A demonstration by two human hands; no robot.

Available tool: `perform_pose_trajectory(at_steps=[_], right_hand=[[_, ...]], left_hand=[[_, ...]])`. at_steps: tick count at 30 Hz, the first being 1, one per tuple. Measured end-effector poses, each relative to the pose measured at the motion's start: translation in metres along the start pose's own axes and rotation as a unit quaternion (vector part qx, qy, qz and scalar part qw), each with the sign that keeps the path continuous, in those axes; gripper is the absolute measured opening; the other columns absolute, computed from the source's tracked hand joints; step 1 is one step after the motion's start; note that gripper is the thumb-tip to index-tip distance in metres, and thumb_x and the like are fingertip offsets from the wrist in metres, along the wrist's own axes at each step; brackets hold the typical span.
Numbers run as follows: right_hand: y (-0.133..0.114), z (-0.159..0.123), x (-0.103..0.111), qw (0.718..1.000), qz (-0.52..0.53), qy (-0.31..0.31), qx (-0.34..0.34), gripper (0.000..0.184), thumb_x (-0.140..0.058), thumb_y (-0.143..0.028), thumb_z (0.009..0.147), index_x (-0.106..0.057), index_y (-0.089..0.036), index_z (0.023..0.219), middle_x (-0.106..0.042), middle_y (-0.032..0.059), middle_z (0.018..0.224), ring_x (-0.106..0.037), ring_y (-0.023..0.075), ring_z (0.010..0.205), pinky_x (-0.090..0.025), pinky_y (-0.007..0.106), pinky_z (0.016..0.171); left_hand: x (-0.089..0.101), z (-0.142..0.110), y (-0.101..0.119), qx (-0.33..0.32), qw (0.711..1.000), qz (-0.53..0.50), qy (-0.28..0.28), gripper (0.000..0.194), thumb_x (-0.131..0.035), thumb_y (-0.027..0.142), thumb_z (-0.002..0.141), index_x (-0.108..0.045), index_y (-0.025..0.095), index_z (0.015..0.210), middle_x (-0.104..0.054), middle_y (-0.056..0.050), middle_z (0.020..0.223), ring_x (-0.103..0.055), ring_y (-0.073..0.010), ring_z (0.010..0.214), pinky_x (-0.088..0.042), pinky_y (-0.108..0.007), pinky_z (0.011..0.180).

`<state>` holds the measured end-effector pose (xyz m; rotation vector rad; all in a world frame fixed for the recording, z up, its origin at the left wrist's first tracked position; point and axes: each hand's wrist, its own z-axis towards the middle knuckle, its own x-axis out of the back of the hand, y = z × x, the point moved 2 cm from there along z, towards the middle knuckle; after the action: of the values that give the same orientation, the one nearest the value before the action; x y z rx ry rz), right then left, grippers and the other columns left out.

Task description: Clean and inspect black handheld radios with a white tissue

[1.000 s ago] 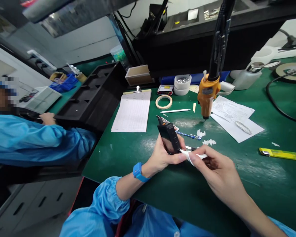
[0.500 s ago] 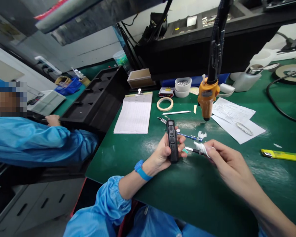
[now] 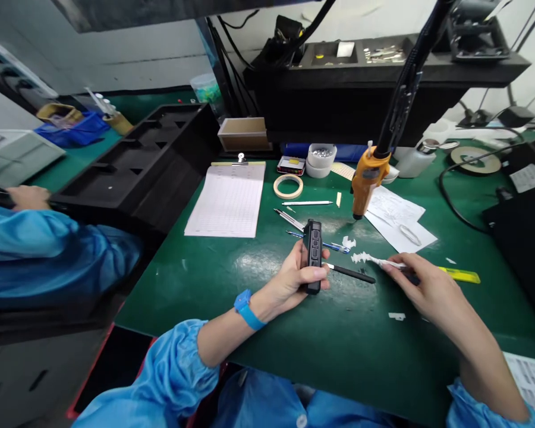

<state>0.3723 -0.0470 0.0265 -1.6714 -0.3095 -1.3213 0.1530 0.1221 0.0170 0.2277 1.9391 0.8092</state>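
Note:
My left hand [image 3: 294, 279] is closed round a small black device with buttons [image 3: 312, 252], held upright on edge above the green mat [image 3: 232, 279]. My right hand [image 3: 423, 285] reaches out to the right of it, fingers pinched on a thin strip of white paper [image 3: 374, 260] that ends in a ragged white scrap. A black pen-like tool [image 3: 350, 273] lies on the mat between the two hands. A yellow lighter [image 3: 461, 274] lies just beyond my right hand.
An orange electric screwdriver [image 3: 366, 178] hangs over the mat near white sheets [image 3: 396, 217]. A clipboard with a form [image 3: 227, 199], a tape roll [image 3: 288, 186], pens and a black tray [image 3: 142, 160] lie farther back. A co-worker's blue sleeve [image 3: 49, 249] is at left.
My right hand has moved right, away from the device, and set the white strip down towards the mat. The black tool has left that hand. The view has shifted right.

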Motion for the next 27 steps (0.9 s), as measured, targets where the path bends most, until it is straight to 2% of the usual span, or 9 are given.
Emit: perform_pose_trajectory(at_steps=[4,7,10,12,15,19,22,24,27], right_hand=[[0.025,-0.009,0.0,0.998,-0.037,0.045,-0.006,0.109,-0.024,-0.119,0.085,-0.081,-0.027,0.089,-0.076,0.0148,0.096,-0.071,0.0299,0.069,-0.047,0.04,0.055],[0.033,-0.015,0.005,0.992,-0.085,0.095,0.025,0.106,-0.029,-0.116,0.089,-0.084,-0.026,0.097,-0.075,0.0196,0.107,-0.074,0.0404,0.091,-0.057,0.051,0.069],[0.02,-0.021,0.008,0.978,-0.08,0.182,0.069,0.089,-0.05,-0.103,0.098,-0.082,-0.023,0.119,-0.075,0.0228,0.122,-0.073,0.048,0.111,-0.059,0.069,0.093],[0.0,-0.024,0.003,0.975,0.032,0.207,0.072,0.065,-0.071,-0.084,0.102,-0.078,-0.025,0.13,-0.077,0.019,0.129,-0.075,0.0427,0.115,-0.062,0.066,0.101],[-0.036,-0.025,-0.021,0.95,0.284,0.12,0.055,0.052,-0.084,-0.063,0.102,-0.07,-0.033,0.142,-0.076,0.0124,0.146,-0.08,0.0335,0.121,-0.068,0.054,0.105],[-0.074,-0.02,-0.064,0.856,0.511,-0.062,0.035,0.074,-0.086,-0.066,0.097,-0.06,-0.037,0.16,-0.068,0.0122,0.166,-0.071,0.0371,0.15,-0.062,0.057,0.123],[-0.084,-0.021,-0.085,0.808,0.575,-0.13,-0.001,0.086,-0.089,-0.068,0.091,-0.055,-0.037,0.165,-0.063,0.011,0.174,-0.058,0.0407,0.165,-0.053,0.062,0.133],[-0.083,-0.023,-0.091,0.798,0.587,-0.136,-0.021,0.088,-0.091,-0.066,0.089,-0.055,-0.038,0.163,-0.061,0.0095,0.177,-0.054,0.0407,0.168,-0.05,0.063,0.136],[-0.079,-0.027,-0.094,0.8,0.584,-0.124,-0.054,0.084,-0.094,-0.065,0.087,-0.057,-0.038,0.158,-0.063,0.0087,0.175,-0.055,0.0391,0.167,-0.046,0.062,0.139]], left_hand=[[-0.001,-0.001,-0.006,0.01,1.0,0.011,0.009,0.085,-0.121,0.039,0.05,-0.059,0.022,0.105,-0.07,0.001,0.105,-0.061,-0.0081,0.073,-0.05,-0.022,0.06],[-0.003,0.0,-0.01,0.013,1.0,0.013,0.014,0.088,-0.119,0.06,0.052,-0.059,0.021,0.104,-0.068,0.002,0.099,-0.064,-0.0107,0.074,-0.049,-0.022,0.059],[-0.005,0.001,-0.013,0.01,1.0,0.011,0.015,0.09,-0.113,0.075,0.056,-0.059,0.021,0.104,-0.068,0.002,0.092,-0.064,-0.0109,0.07,-0.049,-0.022,0.057],[-0.006,0.002,-0.014,0.008,1.0,0.01,0.014,0.092,-0.111,0.079,0.056,-0.059,0.022,0.106,-0.07,0.002,0.089,-0.064,-0.0107,0.067,-0.05,-0.021,0.056],[-0.006,0.002,-0.014,0.003,1.0,0.011,0.007,0.095,-0.11,0.081,0.057,-0.057,0.024,0.111,-0.072,0.003,0.085,-0.065,-0.0115,0.064,-0.051,-0.022,0.057],[-0.004,0.002,-0.015,-0.007,1.0,0.014,0.002,0.105,-0.107,0.083,0.062,-0.057,0.025,0.134,-0.071,0.006,0.079,-0.066,-0.014,0.062,-0.051,-0.023,0.056],[-0.003,0.002,-0.017,-0.015,1.0,0.023,-0.009,0.127,-0.105,0.085,0.065,-0.046,0.025,0.161,-0.07,0.006,0.08,-0.065,-0.0147,0.06,-0.052,-0.024,0.055],[-0.002,0.002,-0.018,-0.022,0.999,0.027,-0.024,0.137,-0.104,0.084,0.067,-0.037,0.024,0.171,-0.069,0.006,0.08,-0.061,-0.0136,0.059,-0.052,-0.023,0.054],[-0.001,0.002,-0.017,-0.028,0.998,0.04,-0.041,0.134,-0.103,0.082,0.073,-0.036,0.025,0.174,-0.065,0.007,0.081,-0.056,-0.0118,0.058,-0.052,-0.023,0.054]])
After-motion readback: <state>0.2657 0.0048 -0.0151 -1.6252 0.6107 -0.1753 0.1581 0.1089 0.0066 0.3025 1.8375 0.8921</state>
